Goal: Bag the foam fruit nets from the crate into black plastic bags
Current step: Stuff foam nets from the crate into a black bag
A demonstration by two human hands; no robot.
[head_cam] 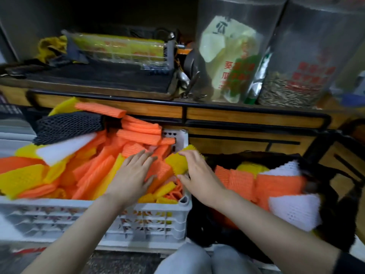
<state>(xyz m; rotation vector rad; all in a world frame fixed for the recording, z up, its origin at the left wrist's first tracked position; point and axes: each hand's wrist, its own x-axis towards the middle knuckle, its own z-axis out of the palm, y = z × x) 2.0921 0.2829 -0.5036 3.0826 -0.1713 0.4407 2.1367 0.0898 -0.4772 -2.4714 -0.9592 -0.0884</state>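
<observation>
A white plastic crate [138,220] at the lower left is heaped with orange, yellow, white and black foam fruit nets [92,171]. My left hand [132,175] lies flat, fingers straight, on the orange nets near the crate's right side. My right hand [197,175] pinches a yellow foam net [177,162] between thumb and fingers at the crate's right rim. To the right, an open black plastic bag [207,230] holds orange, white and yellow nets [276,186].
A wooden shelf with black metal edging [237,113] runs behind the crate and bag. On it stand clear jars [296,66] of packets and seeds, a black mat, and a wire rack with yellow packs [118,48]. My knees [197,260] are at the bottom.
</observation>
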